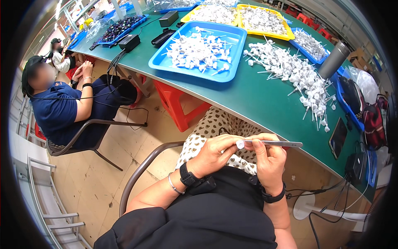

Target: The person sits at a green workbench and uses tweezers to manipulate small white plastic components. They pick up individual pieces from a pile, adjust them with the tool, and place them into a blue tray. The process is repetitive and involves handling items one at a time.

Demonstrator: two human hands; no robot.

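Observation:
Above my lap, at the table's near edge, my two hands meet. My left hand [212, 154] pinches a small white plastic piece with a round head [240, 144] between thumb and fingers; its stem is mostly hidden. Closed round slim silver tweezers [286, 143], my right hand [270, 161] has their wide end sticking out to the right. The narrow end points left toward the white piece, and whether it touches is hard to make out. Loose white stemmed pieces [296, 74] lie heaped on the green table [265, 103], beyond my right hand.
A blue tray [155, 62] of similar white pieces stands ahead, with yellow trays [286, 37] behind. At right are a grey bottle [335, 59] and a phone [338, 138]. A red stool [176, 106] is under the table; a seated co-worker [62, 101] is at left.

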